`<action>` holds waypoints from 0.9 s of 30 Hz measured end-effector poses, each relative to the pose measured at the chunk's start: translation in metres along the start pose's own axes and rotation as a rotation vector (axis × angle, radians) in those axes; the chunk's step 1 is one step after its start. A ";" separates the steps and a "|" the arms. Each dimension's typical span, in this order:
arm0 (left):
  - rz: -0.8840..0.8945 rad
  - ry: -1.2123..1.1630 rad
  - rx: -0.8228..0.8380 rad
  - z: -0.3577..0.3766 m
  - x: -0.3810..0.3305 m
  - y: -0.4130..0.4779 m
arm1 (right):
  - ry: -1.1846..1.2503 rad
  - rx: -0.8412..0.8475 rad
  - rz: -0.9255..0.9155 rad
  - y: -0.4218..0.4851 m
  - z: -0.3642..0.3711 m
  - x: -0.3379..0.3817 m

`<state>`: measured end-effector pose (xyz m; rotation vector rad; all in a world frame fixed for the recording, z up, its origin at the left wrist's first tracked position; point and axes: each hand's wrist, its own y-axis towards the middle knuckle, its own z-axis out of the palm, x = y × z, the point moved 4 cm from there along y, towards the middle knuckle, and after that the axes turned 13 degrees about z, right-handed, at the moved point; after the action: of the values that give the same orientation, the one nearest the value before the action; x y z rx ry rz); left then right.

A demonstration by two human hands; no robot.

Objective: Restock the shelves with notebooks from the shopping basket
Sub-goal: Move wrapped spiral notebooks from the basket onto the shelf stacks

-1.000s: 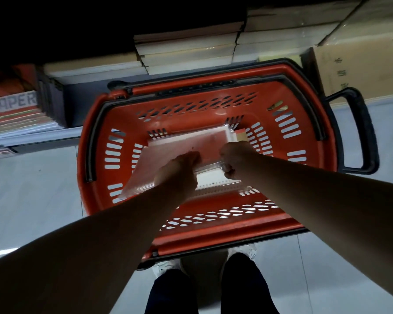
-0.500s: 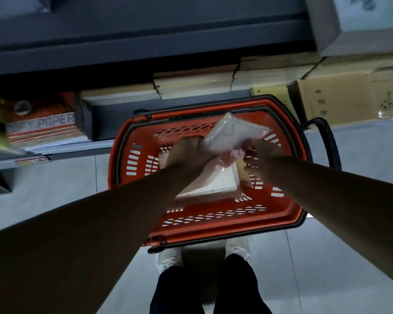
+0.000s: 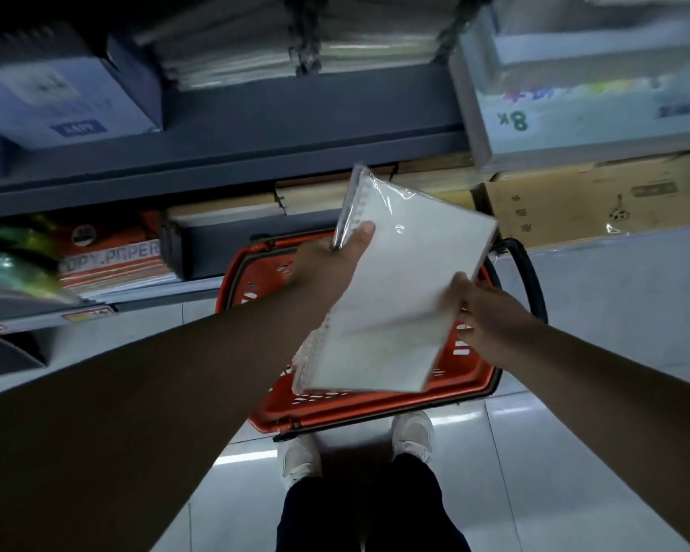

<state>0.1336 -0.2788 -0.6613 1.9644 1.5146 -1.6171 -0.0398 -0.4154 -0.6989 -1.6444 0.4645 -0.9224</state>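
Note:
A white spiral notebook (image 3: 395, 288) in clear plastic wrap hangs in the air above the red shopping basket (image 3: 335, 408), which stands on the floor by my feet. My left hand (image 3: 327, 264) grips the notebook's spiral edge, thumb on its cover. My right hand (image 3: 483, 312) pinches its right edge. The notebook covers most of the basket's inside. The grey shelf (image 3: 255, 153) runs across the view above the notebook.
Wrapped stacks (image 3: 303, 45) and a blue box (image 3: 56, 97) sit on the upper shelf, a pale box marked 8K (image 3: 586, 113) at the right. Copy paper reams (image 3: 112, 253) lie on the lower shelf at the left. A cardboard carton (image 3: 598, 201) stands right of the basket.
Both hands have lifted the wrapped notebook out of the basket and raised it toward the shelf. The view has tilted up, showing the upper shelf.

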 end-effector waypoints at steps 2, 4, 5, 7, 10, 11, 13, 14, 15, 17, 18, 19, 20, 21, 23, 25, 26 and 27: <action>-0.028 -0.008 0.014 -0.009 -0.016 -0.008 | 0.065 -0.009 -0.016 -0.018 -0.001 0.004; -0.029 -0.021 0.023 -0.015 -0.032 -0.018 | 0.117 0.001 -0.029 -0.031 -0.003 0.007; -0.033 -0.026 0.015 -0.019 -0.040 -0.023 | 0.129 -0.002 -0.040 -0.039 -0.004 0.009; -0.047 -0.061 -0.006 -0.025 -0.056 -0.032 | 0.135 -0.035 -0.054 -0.053 -0.010 0.012; -0.057 -0.133 -0.022 -0.034 -0.079 -0.044 | 0.102 -0.055 -0.125 -0.084 -0.015 0.024; -0.064 -0.159 -0.025 -0.037 -0.086 -0.048 | 0.121 -0.082 -0.148 -0.094 -0.018 0.029; -0.065 -0.233 -0.031 -0.042 -0.099 -0.058 | 0.141 -0.134 -0.146 -0.113 -0.022 0.038; -0.066 -0.283 -0.030 -0.044 -0.104 -0.063 | 0.152 -0.141 -0.142 -0.122 -0.024 0.043; -0.073 -0.338 -0.020 -0.047 -0.109 -0.070 | 0.179 -0.135 -0.137 -0.133 -0.024 0.046; -0.104 -0.429 0.015 -0.053 -0.120 -0.083 | 0.182 -0.140 -0.142 -0.154 -0.026 0.053; -0.119 -0.457 0.027 -0.056 -0.127 -0.091 | 0.175 -0.152 -0.153 -0.166 -0.028 0.055; -0.132 -0.472 0.027 -0.060 -0.136 -0.099 | 0.171 -0.161 -0.169 -0.180 -0.030 0.058; -0.141 -0.470 0.021 -0.064 -0.144 -0.106 | 0.167 -0.177 -0.193 -0.192 -0.032 0.060; -0.145 -0.464 0.024 -0.069 -0.154 -0.114 | 0.163 -0.191 -0.221 -0.206 -0.035 0.063; -0.126 -0.489 0.067 -0.078 -0.177 -0.129 | 0.167 -0.215 -0.257 -0.233 -0.038 0.069; -0.085 -0.514 0.126 -0.087 -0.199 -0.143 | 0.185 -0.218 -0.279 -0.259 -0.040 0.074; -0.072 -0.516 0.142 -0.092 -0.208 -0.150 | 0.195 -0.218 -0.290 -0.271 -0.041 0.076; -0.066 -0.517 0.145 -0.097 -0.215 -0.158 | 0.208 -0.215 -0.297 -0.283 -0.042 0.077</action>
<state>0.0969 -0.2637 -0.3802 1.4000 1.2924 -2.1011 -0.0719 -0.4167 -0.4047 -1.8530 0.4817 -1.3102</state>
